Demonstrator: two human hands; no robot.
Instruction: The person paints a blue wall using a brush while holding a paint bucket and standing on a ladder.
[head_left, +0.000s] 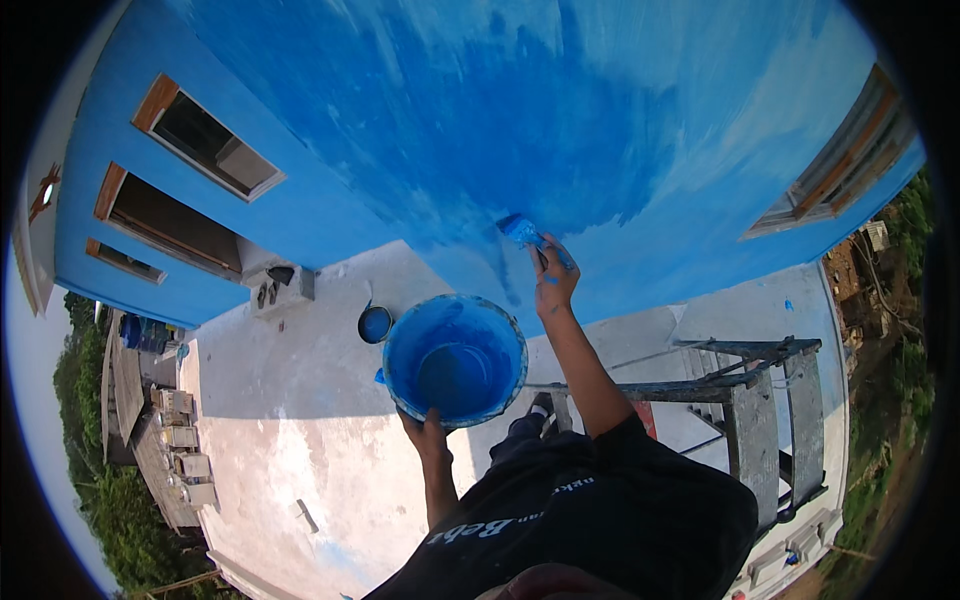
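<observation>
In my right hand (556, 276) is a paintbrush (520, 229), its bristles loaded with blue paint and close against the wall (525, 127). Blue smears mark that hand's skin. A darker blue patch spreads over the wall above the brush, with paler streaks around it. My left hand (427, 435) grips the near rim of a round bucket (457, 360), tilted so its inside shows. Blue paint coats the bucket's walls and lies at its bottom. The left fingers under the bucket are hidden.
A small paint tin (375, 325) stands on the concrete floor (255, 390) beyond the bucket. To my right is a metal scaffold frame (754, 420). Window openings (217, 139) and a doorway (176, 221) with a step (289, 292) are at left; another window (836, 165) is at right.
</observation>
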